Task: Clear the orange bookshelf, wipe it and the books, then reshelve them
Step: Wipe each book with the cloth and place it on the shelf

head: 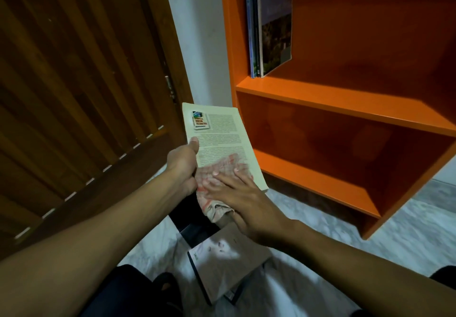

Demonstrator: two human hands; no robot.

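Head view looks down on a pale paperback (pixel 217 134) held out in front of the orange bookshelf (pixel 345 99). The left hand (pixel 183 162) grasps the book's left edge, thumb on top of the printed back cover and the other fingers hidden beneath it. The right hand (pixel 243 200) lies flat, fingers straight, pressing a red-and-white checked cloth (pixel 217 176) against the lower half of the cover; the cloth's bunched end hangs off the near edge below the palm. The cover text is too blurred to read apart from a small coloured picture near the top left corner.

On the upper shelf a few books (pixel 270 24) stand upright against the left wall, their tops cut off by the frame edge; how many there are cannot be told. The two lower compartments show only bare orange boards, and the shelf's right side runs out of view.

On the marbled floor (pixel 345 237) below the hands lies a stack of books (pixel 222 260), the top one grey and partly covered by the right forearm, the ones beneath barely showing. A dark wooden door (pixel 74 82) fills the left.
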